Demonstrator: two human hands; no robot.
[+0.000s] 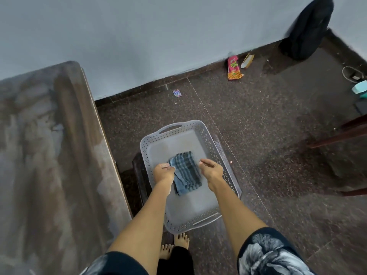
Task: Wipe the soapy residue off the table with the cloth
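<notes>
Cloth (186, 172) in basket (208, 139), between hands, left hand (164, 172) pinching its edge

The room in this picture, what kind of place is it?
Probably a plain room in a home, perhaps a bedroom or hostel room. A backpack leans in the corner, a snack wrapper lies on the speckled stone floor, and a grey plastic basket holds a folded checked cloth.

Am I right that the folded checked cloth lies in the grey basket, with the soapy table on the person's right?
Not quite. The head view shows the checked cloth in the grey basket, but the soapy table stands on the person's left.
</notes>
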